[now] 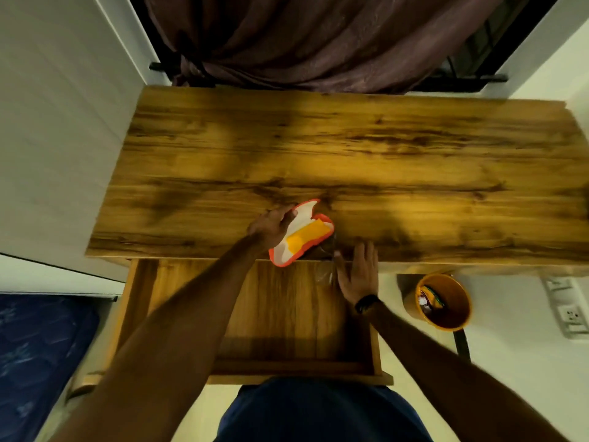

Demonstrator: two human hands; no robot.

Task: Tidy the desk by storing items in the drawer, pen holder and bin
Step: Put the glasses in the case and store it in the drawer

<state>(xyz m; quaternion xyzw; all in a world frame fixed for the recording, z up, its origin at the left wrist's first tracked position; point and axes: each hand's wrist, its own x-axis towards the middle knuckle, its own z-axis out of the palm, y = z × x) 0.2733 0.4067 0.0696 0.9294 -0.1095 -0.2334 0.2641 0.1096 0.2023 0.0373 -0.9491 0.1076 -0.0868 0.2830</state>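
Note:
My left hand grips an open case at the desk's front edge; the case has an orange rim, a white lining and a yellow cloth inside. It juts slightly over the open wooden drawer below, which looks bare inside. Just right of the case, my right hand with a dark wristband pinches a blurred clear item, seemingly glasses, between thumb and fingers at the desk edge. The orange bin stands on the floor to the right, with scraps in it. No pen holder is in view.
The wooden desk runs wide across the view, with a dark curtain behind it. A white wall panel stands on the left, a blue mattress at lower left, and wall sockets at far right.

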